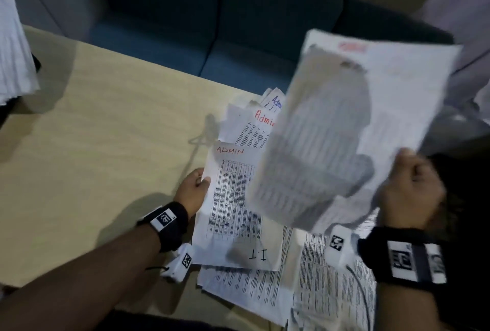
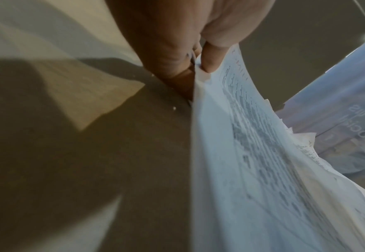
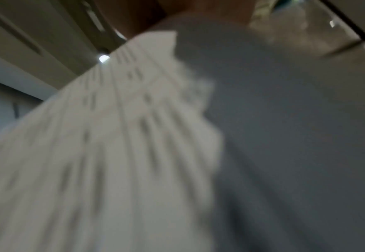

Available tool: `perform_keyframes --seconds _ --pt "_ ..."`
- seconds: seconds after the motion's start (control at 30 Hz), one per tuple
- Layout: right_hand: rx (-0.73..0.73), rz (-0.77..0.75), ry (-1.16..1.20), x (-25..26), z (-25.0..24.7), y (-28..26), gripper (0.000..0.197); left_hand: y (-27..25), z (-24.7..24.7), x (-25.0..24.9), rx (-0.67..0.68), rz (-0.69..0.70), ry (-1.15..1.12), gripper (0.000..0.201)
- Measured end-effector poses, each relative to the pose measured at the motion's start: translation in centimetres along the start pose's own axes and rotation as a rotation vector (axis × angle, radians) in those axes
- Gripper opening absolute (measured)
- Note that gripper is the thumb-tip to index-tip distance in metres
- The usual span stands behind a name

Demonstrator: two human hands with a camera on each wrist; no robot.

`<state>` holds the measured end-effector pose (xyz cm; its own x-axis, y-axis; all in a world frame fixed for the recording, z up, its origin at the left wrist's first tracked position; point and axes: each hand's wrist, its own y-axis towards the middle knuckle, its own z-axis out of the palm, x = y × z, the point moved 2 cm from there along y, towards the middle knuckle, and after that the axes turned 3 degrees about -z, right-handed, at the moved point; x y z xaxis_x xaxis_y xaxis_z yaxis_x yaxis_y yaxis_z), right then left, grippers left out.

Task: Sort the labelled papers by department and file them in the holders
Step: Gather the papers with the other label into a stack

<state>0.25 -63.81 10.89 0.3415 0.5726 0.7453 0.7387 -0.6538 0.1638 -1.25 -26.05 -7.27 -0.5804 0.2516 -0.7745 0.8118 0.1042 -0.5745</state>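
Note:
A loose heap of printed papers (image 1: 254,285) lies on the wooden table (image 1: 106,131), several headed "Admin" in red or blue and one marked "I.T". My left hand (image 1: 197,184) pinches the left edge of the sheet headed "ADMIN" (image 1: 233,198); thumb and fingers close on that paper edge (image 2: 200,75) in the left wrist view. My right hand (image 1: 408,187) grips the lower right corner of a blurred sheaf of papers (image 1: 344,123) raised above the heap, red writing at its top. The right wrist view is filled by that blurred paper (image 3: 134,136).
A white stack of paper (image 1: 13,60) stands at the table's far left edge. A dark blue sofa (image 1: 212,25) runs behind the table. A person in light clothing (image 1: 464,38) stands at the far right. A thin cable (image 1: 363,293) trails from my right wrist.

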Motion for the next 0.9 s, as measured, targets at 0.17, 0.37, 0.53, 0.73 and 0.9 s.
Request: perform_keyframes --seconds 0.17,0.37,0.53,0.73,0.9 --pt "0.404 0.137 -0.151 -3.3 8.8 -11.4 0.053 -1.6 0.6 -2.0 0.161 0.041 -0.288 0.054" --pt "0.352 0.284 -0.066 -6.2 12.5 -16.0 0.047 -1.4 0.3 -1.3 0.195 0.089 -0.153 0.070" --pt "0.563 0.127 -0.083 -5.3 13.7 -16.1 0.033 -1.7 1.5 -0.9 0.237 0.082 0.073 0.058" --pt "0.361 0.272 -0.456 -7.7 10.7 -14.7 0.069 -0.9 -0.9 -0.7 -0.031 0.054 0.080 0.037" --pt "0.496 0.509 -0.186 -9.1 10.0 -15.2 0.069 -0.4 -1.9 0.4 -0.018 0.048 0.124 0.044"
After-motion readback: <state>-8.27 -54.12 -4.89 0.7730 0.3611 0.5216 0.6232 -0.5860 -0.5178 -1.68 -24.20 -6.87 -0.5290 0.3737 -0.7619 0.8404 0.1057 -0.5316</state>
